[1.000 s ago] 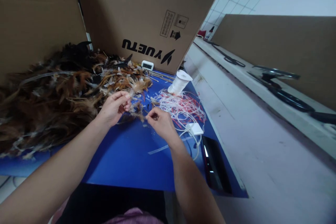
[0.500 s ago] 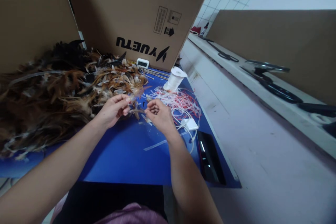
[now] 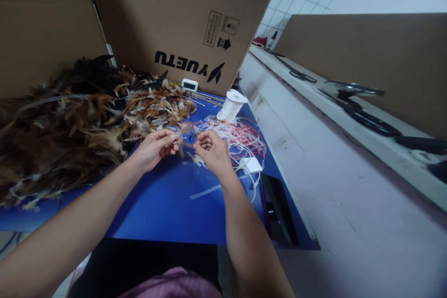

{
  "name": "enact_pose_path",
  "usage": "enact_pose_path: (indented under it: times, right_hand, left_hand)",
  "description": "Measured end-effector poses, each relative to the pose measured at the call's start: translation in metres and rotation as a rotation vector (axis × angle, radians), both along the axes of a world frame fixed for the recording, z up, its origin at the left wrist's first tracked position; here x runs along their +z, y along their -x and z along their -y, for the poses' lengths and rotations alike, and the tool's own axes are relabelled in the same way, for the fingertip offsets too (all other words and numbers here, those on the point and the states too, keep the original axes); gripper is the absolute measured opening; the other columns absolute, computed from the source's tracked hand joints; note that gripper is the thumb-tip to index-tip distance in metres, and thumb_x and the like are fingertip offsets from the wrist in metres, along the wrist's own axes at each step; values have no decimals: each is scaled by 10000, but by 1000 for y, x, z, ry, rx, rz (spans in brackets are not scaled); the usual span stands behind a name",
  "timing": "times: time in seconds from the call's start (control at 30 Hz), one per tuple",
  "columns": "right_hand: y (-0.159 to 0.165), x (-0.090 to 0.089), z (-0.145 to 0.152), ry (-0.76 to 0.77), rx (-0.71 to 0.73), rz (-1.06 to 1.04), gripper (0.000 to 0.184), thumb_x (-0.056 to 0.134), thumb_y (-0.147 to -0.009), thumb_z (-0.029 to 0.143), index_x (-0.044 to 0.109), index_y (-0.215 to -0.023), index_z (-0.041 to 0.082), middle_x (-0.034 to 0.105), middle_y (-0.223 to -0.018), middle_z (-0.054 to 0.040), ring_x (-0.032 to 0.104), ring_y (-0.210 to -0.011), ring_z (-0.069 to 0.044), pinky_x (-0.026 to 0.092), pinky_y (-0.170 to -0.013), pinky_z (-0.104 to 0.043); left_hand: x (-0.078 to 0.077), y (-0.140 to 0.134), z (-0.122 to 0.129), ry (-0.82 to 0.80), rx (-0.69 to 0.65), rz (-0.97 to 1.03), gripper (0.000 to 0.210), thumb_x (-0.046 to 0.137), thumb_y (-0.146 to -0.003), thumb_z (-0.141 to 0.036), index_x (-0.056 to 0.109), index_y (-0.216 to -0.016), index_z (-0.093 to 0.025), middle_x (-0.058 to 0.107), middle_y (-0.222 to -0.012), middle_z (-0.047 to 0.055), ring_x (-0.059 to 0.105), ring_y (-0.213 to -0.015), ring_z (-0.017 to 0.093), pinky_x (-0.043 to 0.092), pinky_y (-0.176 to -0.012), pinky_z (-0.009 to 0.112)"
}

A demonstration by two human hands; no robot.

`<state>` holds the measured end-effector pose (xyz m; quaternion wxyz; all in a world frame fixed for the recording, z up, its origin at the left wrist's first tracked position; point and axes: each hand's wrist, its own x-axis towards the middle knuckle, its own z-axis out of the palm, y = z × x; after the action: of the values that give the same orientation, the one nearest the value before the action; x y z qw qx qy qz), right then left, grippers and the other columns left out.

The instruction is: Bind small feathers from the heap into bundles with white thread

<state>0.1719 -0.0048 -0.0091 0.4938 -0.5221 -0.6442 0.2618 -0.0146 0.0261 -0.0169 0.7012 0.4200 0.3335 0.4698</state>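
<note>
My left hand (image 3: 157,147) pinches a light brown feather (image 3: 186,127) between thumb and fingertips, above the blue tabletop (image 3: 167,209). Facing it, my right hand (image 3: 213,150) is closed in a pinch on a thin brown feather (image 3: 187,145) that stretches between the two hands. Both feathers are partly blurred, and the fingers hide their ends. A large heap of brown, black and white feathers (image 3: 98,135) lies to the left. Small feather bits are scattered under my hands.
Behind my right hand stands a white spool (image 3: 232,105) beside tangled white and red strips (image 3: 244,136). A white charger (image 3: 250,165) with cable and a black phone (image 3: 279,209) lie at the right edge. A cardboard box (image 3: 185,18) and a small white digital display (image 3: 189,84) stand behind.
My left hand has shifted slightly right, so both hands are closer together. The feather in my left hand has turned and sits nearer the fingers.
</note>
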Motion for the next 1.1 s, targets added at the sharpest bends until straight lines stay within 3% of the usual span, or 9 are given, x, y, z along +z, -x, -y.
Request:
enact_pose_path:
  times: [0.27, 0.53, 0.9, 1.1]
  right_hand:
    - [2, 0, 0, 8, 2, 30, 87, 595, -731, 199, 557, -809, 204, 592, -663, 37, 579, -581, -108, 477, -600, -240]
    - [1, -1, 0, 12, -6, 30, 92, 590, -740, 210, 555, -824, 207, 580, -663, 41, 567, -578, -106, 480, -601, -243]
    - [-1, 0, 1, 0, -17, 27, 86, 604, -741, 210, 578, -822, 204, 599, -668, 33, 580, -586, -112, 484, -611, -249]
    - [4, 3, -1, 81, 18, -154, 231, 698, -725, 335, 647, -905, 199, 700, -906, -45, 657, -831, -161, 524, -730, -293]
  left_hand:
    - [0, -1, 1, 51, 14, 73, 166, 777, -697, -194, 636, -746, -121, 681, -697, 29, 650, -585, 97, 571, -599, 194]
    - [4, 0, 3, 81, 38, 51, 115, 726, -739, -173, 621, -766, -137, 726, -912, 59, 622, -485, 78, 538, -438, 180]
    - [5, -4, 2, 96, 31, 91, 68, 638, -801, -90, 609, -747, -120, 718, -709, 61, 683, -591, 122, 580, -578, 209]
    - [6, -4, 4, 117, 19, 154, 60, 654, -793, -91, 625, -751, -124, 713, -706, 50, 680, -602, 117, 582, -592, 207]
